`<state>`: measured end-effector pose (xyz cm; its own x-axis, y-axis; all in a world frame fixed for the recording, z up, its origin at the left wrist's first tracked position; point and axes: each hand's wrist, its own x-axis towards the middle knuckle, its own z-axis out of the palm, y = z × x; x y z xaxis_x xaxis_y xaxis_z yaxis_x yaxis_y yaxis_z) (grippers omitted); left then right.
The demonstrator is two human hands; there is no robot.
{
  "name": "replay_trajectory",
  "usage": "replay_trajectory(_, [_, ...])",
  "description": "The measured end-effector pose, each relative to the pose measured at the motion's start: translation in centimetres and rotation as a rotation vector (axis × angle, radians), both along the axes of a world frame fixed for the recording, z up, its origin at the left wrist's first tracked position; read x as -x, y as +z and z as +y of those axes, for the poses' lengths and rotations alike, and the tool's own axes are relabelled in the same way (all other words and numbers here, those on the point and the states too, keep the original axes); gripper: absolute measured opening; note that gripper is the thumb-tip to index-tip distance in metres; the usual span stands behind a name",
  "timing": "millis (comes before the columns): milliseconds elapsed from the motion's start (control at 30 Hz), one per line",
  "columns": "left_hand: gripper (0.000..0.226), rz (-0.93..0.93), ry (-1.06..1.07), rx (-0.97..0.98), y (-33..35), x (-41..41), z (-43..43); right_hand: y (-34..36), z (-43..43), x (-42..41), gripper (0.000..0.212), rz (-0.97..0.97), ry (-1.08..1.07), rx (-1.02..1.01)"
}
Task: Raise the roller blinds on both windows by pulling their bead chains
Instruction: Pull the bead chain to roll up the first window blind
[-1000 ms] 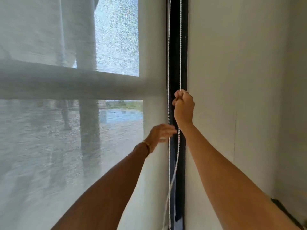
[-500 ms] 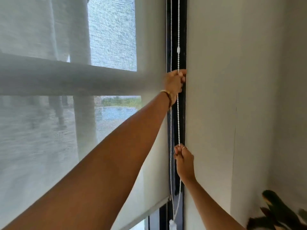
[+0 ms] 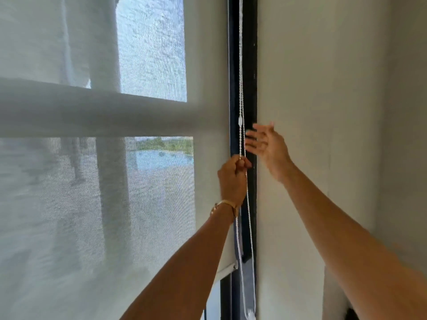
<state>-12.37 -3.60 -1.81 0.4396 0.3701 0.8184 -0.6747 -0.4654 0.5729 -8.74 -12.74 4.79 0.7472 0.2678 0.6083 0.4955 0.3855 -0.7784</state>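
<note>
A white bead chain (image 3: 241,88) hangs in two strands in front of the black window frame (image 3: 250,65), with a small white connector (image 3: 240,121) on it. My left hand (image 3: 233,179), wearing a gold bracelet, is closed around the chain just below the connector. My right hand (image 3: 268,146) is higher and to the right of the chain, fingers spread, holding nothing. The translucent white roller blind (image 3: 92,204) covers the window; its bottom bar (image 3: 227,269) shows at the lower middle, with bare glass beneath it.
A plain white wall (image 3: 323,112) runs along the right of the frame. A dark object (image 3: 351,315) peeks in at the bottom right. The chain's lower loop (image 3: 250,314) hangs near the bottom edge.
My left hand has come down with the chain from high on the frame. My right hand let go of the chain low down and rose, open. The blind's bottom bar is higher.
</note>
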Motion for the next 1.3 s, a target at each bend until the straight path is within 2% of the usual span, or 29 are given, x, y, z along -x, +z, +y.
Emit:
replay_trajectory(200, [0.026, 0.180, -0.120, 0.065, -6.9, 0.1, -1.1, 6.8, 2.5, 1.7, 0.039, -0.044, 0.040, -0.011])
replay_trajectory(267, [0.025, 0.223, -0.160, 0.079, -8.4, 0.5, -1.2, 6.5, 3.3, 2.1, 0.033, -0.092, -0.103, 0.033])
replay_trajectory(333, [0.026, 0.294, -0.237, 0.083, -9.5, 0.7, -0.7, 4.8, 3.6, 2.0, 0.036, -0.146, -0.225, 0.015])
replay_trajectory(467, [0.035, 0.538, -0.461, 0.038, -11.7, 1.5, 0.7, 2.4, 2.6, 2.1, 0.036, -0.142, -0.212, -0.112])
replay_trajectory(533, [0.043, 0.583, -0.448, 0.079, -11.6, 1.9, 1.4, 1.7, 2.1, 2.2, 0.036, -0.139, -0.201, -0.127])
replay_trajectory(600, [0.051, 0.516, -0.400, 0.151, -9.5, 1.8, 1.9, 0.1, 1.8, 2.1, 0.035, -0.121, -0.207, -0.119])
replay_trajectory(700, [0.054, 0.430, -0.370, 0.111, -3.9, 1.1, 2.5, -3.5, 1.7, 1.7, 0.036, -0.110, -0.239, -0.082])
replay_trajectory(967, [0.053, 0.321, -0.520, 0.082, 9.3, 0.2, -0.4, -13.1, 3.8, 2.2, 0.028, -0.011, -0.219, 0.013])
replay_trajectory(1033, [0.049, 0.253, -0.525, 0.133, 11.4, 0.4, -1.3, -14.9, 3.8, 2.4, 0.030, -0.009, -0.239, 0.063])
replay_trajectory(1167, [0.034, 0.120, -0.340, 0.262, 13.3, 0.3, -2.0, -17.4, 2.7, 2.3, 0.036, -0.024, -0.254, 0.081])
replay_trajectory(1300, [0.035, -0.032, -0.180, 0.161, 12.3, -0.1, -2.7, -17.7, 2.2, 1.4, 0.034, -0.029, -0.197, 0.152])
